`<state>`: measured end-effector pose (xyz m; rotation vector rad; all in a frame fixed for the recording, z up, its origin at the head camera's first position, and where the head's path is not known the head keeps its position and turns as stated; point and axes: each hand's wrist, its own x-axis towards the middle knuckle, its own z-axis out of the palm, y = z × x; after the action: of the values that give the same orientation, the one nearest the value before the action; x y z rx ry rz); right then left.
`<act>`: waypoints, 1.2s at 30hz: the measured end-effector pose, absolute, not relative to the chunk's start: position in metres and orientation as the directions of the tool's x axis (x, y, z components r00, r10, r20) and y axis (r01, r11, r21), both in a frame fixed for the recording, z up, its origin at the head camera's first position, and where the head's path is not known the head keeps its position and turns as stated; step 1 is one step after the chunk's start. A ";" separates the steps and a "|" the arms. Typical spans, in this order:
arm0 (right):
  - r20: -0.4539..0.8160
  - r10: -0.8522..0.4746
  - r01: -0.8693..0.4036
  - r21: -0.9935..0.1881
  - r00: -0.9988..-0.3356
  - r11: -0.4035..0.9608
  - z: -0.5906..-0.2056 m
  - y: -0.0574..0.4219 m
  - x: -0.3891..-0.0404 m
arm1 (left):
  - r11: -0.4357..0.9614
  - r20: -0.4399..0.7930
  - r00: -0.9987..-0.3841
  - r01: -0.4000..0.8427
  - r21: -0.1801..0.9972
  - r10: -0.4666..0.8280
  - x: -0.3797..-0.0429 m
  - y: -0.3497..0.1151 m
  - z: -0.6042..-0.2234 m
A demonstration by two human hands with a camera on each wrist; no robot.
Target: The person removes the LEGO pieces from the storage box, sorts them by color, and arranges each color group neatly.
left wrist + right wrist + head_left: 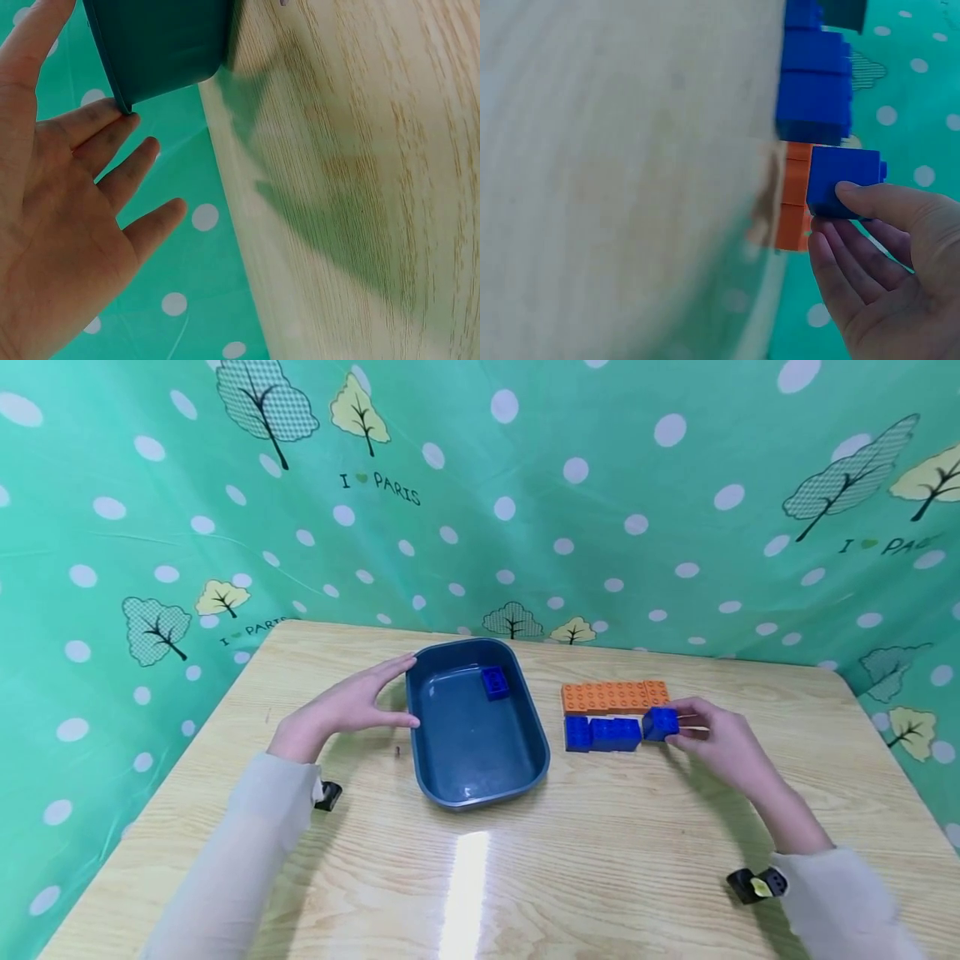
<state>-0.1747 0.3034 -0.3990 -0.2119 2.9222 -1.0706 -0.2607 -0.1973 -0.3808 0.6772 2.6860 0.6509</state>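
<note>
A dark blue plastic tray (472,797) stands on the table, with one blue toy brick (494,682) inside near its far right corner. My left hand (352,700) is at the tray's left side, fingers extended and fingertips right at the rim; the left wrist view shows the hand (90,180) with its fingers spread. To the right of the tray, my right hand (723,743) pinches a blue brick (660,724) between thumb and fingers. In the right wrist view this held brick (844,180) overlaps the orange bricks, and its underside is hidden.
Several blue bricks (602,734) lie in a row between the tray and my right hand. Behind them lies a row of orange bricks (611,697). A green polka-dot cloth (465,510) hangs along the back edge of the wooden table (600,860).
</note>
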 end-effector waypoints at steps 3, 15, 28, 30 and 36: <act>0.007 -0.150 -0.120 -0.640 -0.989 0.759 -0.406 0.301 -0.176 | 0.786 -0.167 -0.844 0.377 0.490 0.509 -0.261 -0.197 -0.381; -0.034 -0.180 -0.117 -0.636 -0.983 0.762 -0.413 0.296 -0.176 | 0.788 -0.171 -0.845 0.375 0.488 0.507 -0.260 -0.197 -0.380; 0.041 -0.202 -0.179 -0.654 -0.979 0.735 -0.378 0.288 -0.184 | 0.789 -0.166 -0.845 0.379 0.484 0.508 -0.258 -0.196 -0.380; 0.046 -0.206 -0.186 -0.651 -0.977 0.736 -0.371 0.281 -0.187 | 0.788 -0.167 -0.847 0.374 0.488 0.505 -0.258 -0.196 -0.380; 0.047 -0.232 -0.205 -0.657 -0.972 0.726 -0.353 0.251 -0.195 | 0.788 -0.166 -0.847 0.373 0.490 0.504 -0.257 -0.196 -0.381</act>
<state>-0.1953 0.2513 -0.3534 -0.3655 2.8827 -1.0896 -0.2575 -0.1963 -0.3813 0.6765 2.6910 0.6498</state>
